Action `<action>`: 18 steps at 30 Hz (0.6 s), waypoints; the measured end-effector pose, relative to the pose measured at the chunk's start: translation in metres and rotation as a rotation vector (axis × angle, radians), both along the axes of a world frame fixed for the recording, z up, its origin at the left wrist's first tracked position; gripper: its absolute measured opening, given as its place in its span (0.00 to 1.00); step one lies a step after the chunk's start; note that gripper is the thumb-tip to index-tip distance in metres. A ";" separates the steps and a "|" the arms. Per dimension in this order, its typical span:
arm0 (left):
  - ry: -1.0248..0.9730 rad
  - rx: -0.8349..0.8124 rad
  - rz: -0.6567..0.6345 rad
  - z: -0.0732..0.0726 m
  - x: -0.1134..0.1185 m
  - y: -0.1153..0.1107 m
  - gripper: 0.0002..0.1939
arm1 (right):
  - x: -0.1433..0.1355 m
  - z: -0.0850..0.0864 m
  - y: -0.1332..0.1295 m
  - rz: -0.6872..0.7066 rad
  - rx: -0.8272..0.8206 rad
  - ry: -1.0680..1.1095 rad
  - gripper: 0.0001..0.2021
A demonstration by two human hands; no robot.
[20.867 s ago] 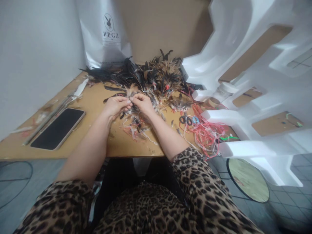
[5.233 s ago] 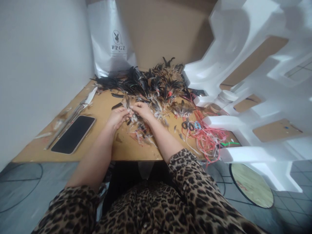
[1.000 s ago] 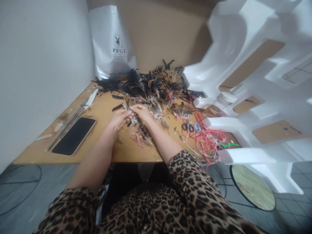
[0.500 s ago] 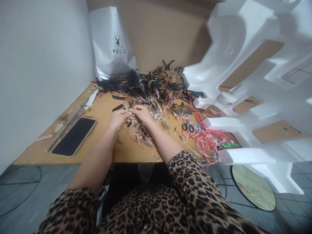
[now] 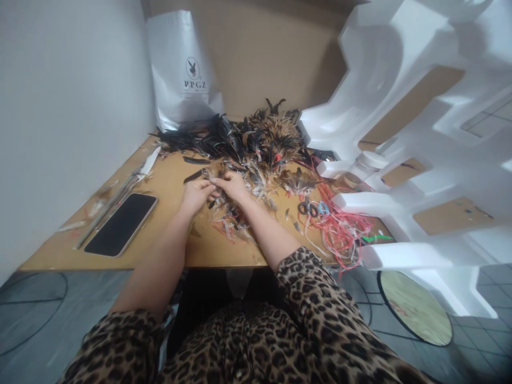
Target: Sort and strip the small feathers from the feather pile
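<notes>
My left hand and my right hand meet over the middle of the table, fingertips pinched together. Between them is a small tuft of brown feathers, its fluffy tips pointing away from me. The fingers hide its base. Just below and right of the hands lie loose feather scraps with pink and white strands. Behind the hands spreads a large pile of black and brown feathers. A single dark feather rests on the table by my left hand.
A phone and thin rods lie on the table at left. A silver bag stands behind. At right are scissors, tangled pink string and large white foam pieces.
The fingers of both hands have shifted slightly around the feather tuft, and its tips lean a little more to the right. The rest looks the same.
</notes>
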State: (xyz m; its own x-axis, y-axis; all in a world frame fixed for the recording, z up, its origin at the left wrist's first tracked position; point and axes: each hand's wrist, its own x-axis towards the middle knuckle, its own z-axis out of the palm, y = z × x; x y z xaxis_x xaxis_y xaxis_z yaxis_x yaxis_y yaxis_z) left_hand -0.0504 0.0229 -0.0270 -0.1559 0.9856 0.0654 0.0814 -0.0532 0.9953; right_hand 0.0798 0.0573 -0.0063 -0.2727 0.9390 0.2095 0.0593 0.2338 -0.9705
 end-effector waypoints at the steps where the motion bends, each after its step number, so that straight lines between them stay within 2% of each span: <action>1: 0.004 0.003 -0.011 0.000 0.000 0.000 0.08 | 0.001 0.001 0.000 -0.007 0.001 -0.013 0.19; 10: -0.092 -0.028 -0.156 0.002 -0.003 -0.002 0.11 | 0.011 0.005 0.004 0.054 -0.047 -0.051 0.21; 14: -0.059 -0.049 -0.120 0.001 -0.003 -0.001 0.09 | 0.009 0.010 -0.002 0.045 -0.056 -0.083 0.20; 18: -0.052 -0.039 -0.049 0.003 -0.002 -0.001 0.08 | 0.005 0.013 -0.008 0.013 -0.104 -0.025 0.20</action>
State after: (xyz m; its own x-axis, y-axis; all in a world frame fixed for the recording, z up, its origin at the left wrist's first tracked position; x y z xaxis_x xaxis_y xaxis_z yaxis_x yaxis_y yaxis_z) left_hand -0.0527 0.0216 -0.0244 -0.1099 0.9937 0.0200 0.0274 -0.0170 0.9995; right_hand 0.0845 0.0498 0.0063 -0.2888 0.9517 0.1043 0.0816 0.1330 -0.9878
